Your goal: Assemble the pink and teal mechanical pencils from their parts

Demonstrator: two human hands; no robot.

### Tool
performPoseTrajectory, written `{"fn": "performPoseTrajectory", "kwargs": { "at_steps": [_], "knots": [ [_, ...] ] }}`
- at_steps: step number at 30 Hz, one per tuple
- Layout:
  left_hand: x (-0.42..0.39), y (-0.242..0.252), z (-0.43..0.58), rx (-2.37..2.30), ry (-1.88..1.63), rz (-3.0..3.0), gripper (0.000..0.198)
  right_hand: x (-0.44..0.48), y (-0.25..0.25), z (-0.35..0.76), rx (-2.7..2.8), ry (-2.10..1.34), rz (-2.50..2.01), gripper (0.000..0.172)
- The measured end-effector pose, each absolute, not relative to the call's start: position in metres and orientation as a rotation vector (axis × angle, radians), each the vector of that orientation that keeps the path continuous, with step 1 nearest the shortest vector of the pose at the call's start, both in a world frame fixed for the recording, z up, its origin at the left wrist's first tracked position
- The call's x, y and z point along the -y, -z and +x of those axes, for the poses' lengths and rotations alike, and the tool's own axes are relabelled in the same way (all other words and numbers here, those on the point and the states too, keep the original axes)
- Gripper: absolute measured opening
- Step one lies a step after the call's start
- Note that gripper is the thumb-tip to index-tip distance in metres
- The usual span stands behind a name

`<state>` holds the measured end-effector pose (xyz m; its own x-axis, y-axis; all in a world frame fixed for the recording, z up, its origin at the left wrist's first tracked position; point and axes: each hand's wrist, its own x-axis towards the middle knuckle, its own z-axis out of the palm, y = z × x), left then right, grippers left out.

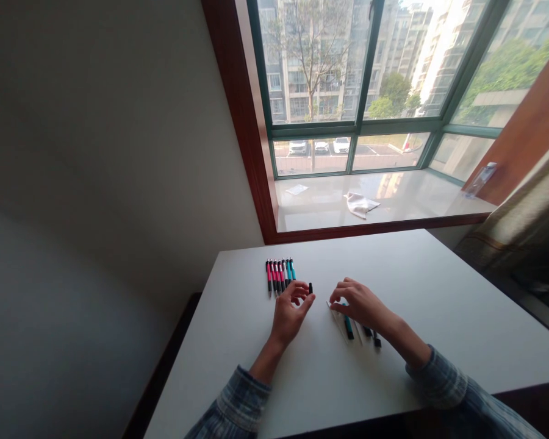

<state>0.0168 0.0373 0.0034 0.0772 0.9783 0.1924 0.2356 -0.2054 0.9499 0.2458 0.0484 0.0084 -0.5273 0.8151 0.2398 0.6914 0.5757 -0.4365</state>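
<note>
A row of several pens [279, 275], pink and teal with black ends, lies side by side on the white table [439, 305]. My left hand [289, 316] rests just below the row, its fingers curled toward a small black pen part [310, 288] that lies at its fingertips. My right hand [359, 305] lies over loose pen pieces: a teal barrel [348, 327], thin white refills [339, 322] and small black caps [374, 339]. Its fingers are bent down onto these pieces; what they grip is hidden.
A stone window sill [416, 207] behind the table holds a crumpled white cloth [359, 203] and a paper scrap [296, 189]. A plastic bottle [480, 178] stands at the sill's right end. A curtain [521, 238] hangs to the right. A wall is at the left.
</note>
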Motion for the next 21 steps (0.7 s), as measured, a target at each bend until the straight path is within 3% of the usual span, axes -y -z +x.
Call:
{"fn": "performPoseTrajectory", "kwargs": {
  "at_steps": [4,16,21],
  "knots": [
    [-0.041,-0.004,0.016,-1.125,-1.208,1.309,0.034,-0.056,-0.020,0.241,2.258,-0.485,-1.141,0.012],
    [-0.048,-0.003,0.016,-0.963,-1.322,0.970,0.026,-0.081,-0.004,0.226,1.485,-1.145,-0.931,0.028],
    [-0.048,-0.007,0.020,-1.002,-1.303,1.071,0.023,-0.074,0.001,0.222,1.428,-1.222,-0.914,0.028]
  ]
}}
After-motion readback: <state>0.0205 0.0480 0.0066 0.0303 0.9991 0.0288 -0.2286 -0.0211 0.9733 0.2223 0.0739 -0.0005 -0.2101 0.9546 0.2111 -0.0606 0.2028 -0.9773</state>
